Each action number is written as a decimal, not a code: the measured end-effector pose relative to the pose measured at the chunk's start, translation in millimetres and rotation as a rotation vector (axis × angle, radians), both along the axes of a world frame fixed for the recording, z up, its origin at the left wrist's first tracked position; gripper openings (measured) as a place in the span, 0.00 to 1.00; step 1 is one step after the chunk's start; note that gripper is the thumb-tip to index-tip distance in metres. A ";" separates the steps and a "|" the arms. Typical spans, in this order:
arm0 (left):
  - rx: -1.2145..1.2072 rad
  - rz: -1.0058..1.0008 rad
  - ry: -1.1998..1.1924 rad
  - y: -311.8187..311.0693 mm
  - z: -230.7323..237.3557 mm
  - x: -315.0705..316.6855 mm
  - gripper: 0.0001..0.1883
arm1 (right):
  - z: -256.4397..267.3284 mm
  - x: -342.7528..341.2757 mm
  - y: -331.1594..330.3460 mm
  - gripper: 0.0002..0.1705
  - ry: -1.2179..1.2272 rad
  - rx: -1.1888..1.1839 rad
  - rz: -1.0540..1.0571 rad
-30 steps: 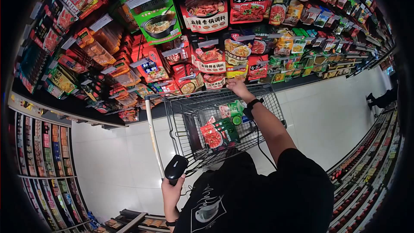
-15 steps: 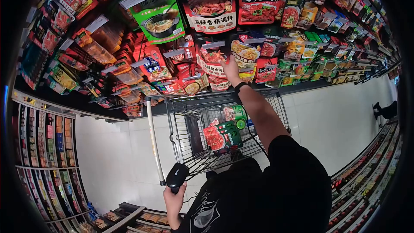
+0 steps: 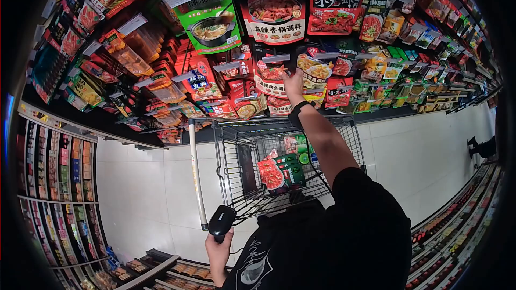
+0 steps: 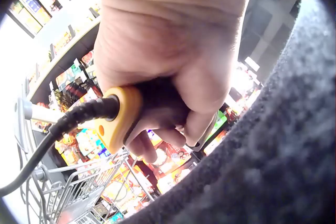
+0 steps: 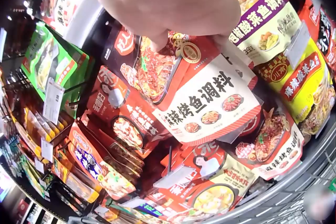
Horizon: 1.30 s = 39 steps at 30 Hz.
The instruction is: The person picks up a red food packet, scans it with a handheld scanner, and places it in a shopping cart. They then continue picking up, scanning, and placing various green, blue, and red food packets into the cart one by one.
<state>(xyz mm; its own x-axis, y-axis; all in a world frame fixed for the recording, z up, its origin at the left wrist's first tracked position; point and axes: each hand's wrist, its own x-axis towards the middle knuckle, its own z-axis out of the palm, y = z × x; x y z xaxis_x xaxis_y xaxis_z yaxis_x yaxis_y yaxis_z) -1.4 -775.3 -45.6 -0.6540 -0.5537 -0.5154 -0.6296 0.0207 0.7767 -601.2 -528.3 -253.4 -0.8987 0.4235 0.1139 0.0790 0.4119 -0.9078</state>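
My left hand (image 3: 219,249) grips a black handheld barcode scanner (image 3: 221,220) upright beside the cart handle. In the left wrist view the fingers curl round its yellow-and-black grip (image 4: 119,119), and a dark cable (image 4: 58,129) runs out of its end. My right hand (image 3: 293,87) reaches to the hanging rack and pinches a red, black and white pouch of grilled-fish seasoning (image 3: 271,83) near its upper right edge. Up close, the pouch (image 5: 210,103) is tilted, with a fingertip on its front; the other fingers are partly hidden.
A wire shopping cart (image 3: 223,150) stands between me and the rack, with red-and-green packets (image 3: 282,172) inside. Around the held pouch hang a green pouch (image 3: 209,21), a purple-and-white pouch (image 3: 316,67) and yellow pouches (image 5: 302,77). Another person's dark-clothed leg (image 3: 481,147) shows far right.
My right hand has risen from the low front of the rack, by the cart's rim, to the grilled-fish pouch and taken hold of its edge. The left hand keeps the scanner.
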 end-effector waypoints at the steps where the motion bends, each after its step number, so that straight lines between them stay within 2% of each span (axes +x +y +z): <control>1: -0.010 -0.014 0.015 -1.2 -2.4 2.0 0.14 | -2.2 -0.9 -0.1 0.43 -0.047 -0.004 0.030; 5: -0.009 -0.016 0.015 -3.1 -3.9 2.7 0.14 | 1.9 5.7 9.1 0.41 -0.099 0.024 0.195; 8: -0.008 -0.010 0.016 -3.8 -4.7 4.9 0.14 | -6.0 4.0 3.9 0.41 0.061 0.122 0.025; 11: -0.026 -0.011 0.036 -3.5 -7.2 8.5 0.14 | 5.8 17.4 -5.7 0.38 0.153 -0.068 -0.030; 12: -0.028 -0.011 0.054 -3.1 -10.0 10.0 0.13 | 8.8 25.4 -12.0 0.34 0.178 0.118 -0.076; 15: -0.040 -0.007 0.070 -1.8 -12.1 13.8 0.12 | 15.8 48.8 -27.4 0.26 0.121 0.252 0.066; 16: -0.044 -0.003 0.070 -1.4 -12.1 14.2 0.12 | 19.1 55.4 -27.0 0.21 0.135 0.251 0.145; 19: -0.056 -0.001 0.056 2.1 -6.0 14.4 0.12 | 31.6 65.2 -27.8 0.18 0.025 0.198 0.235; 20: -0.056 0.003 0.060 2.3 -7.0 15.9 0.13 | 29.9 64.9 -27.0 0.18 0.092 0.201 0.231; 23: -0.064 0.007 0.070 2.4 -9.7 19.0 0.13 | 1.8 43.9 -20.4 0.25 0.028 0.117 0.174; 26: -0.083 0.006 0.068 6.0 -8.2 18.9 0.13 | -1.2 29.4 -9.0 0.34 0.003 0.155 0.123; 29: -0.092 0.003 0.059 8.6 -4.4 18.6 0.13 | 5.4 18.0 1.6 0.40 0.159 0.229 0.021; 30: -0.093 0.005 0.060 9.2 -4.9 18.8 0.13 | 8.7 14.3 4.4 0.41 0.162 0.144 0.024; 33: -0.100 0.002 0.051 10.1 -5.9 17.7 0.13 | 6.2 -2.0 8.0 0.43 0.068 0.035 0.047; 37: -0.116 -0.001 0.052 13.1 -5.1 15.3 0.14 | 3.8 -3.1 10.6 0.42 0.047 0.091 0.068; 39: -0.094 0.004 0.006 12.9 -1.0 13.8 0.14 | 0.7 -6.7 15.5 0.41 0.031 -0.046 0.166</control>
